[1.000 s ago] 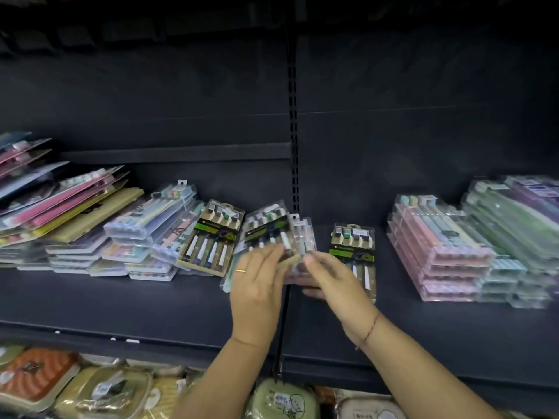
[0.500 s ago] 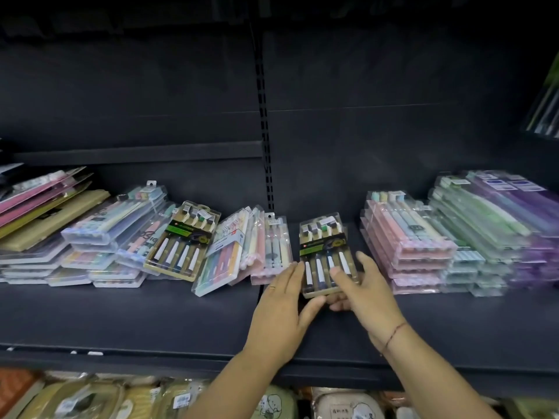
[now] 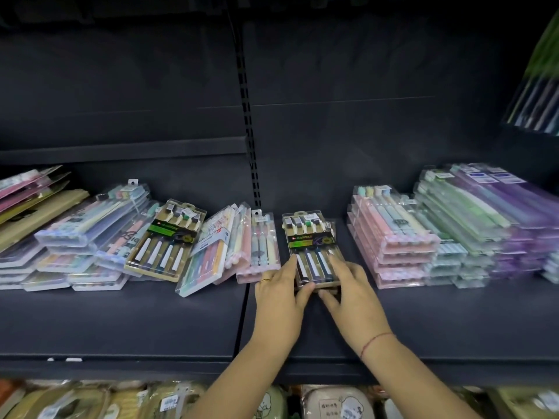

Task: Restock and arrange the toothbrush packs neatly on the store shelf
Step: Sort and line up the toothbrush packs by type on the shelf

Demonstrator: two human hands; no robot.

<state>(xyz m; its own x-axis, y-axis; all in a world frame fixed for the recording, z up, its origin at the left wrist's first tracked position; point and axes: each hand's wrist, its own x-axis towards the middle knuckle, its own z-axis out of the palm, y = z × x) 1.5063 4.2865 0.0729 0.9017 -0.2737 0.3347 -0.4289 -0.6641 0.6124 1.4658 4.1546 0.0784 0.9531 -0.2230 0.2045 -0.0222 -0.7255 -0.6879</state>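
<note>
Your left hand [image 3: 281, 293] and right hand [image 3: 354, 293] grasp the near corners of the black-and-gold toothbrush pack [image 3: 313, 237], which lies on the shelf [image 3: 136, 322] just beyond your palms, between a pastel pack [image 3: 263, 246] and a pink stack [image 3: 393, 246].

Head view — forward, down, near shelf [image 3: 121, 322].

Toothbrush packs [image 3: 313, 246] are glossy clear plastic with printed card inserts; the shelf [image 3: 151, 322] looks like matt dark painted metal, smooth.
</note>
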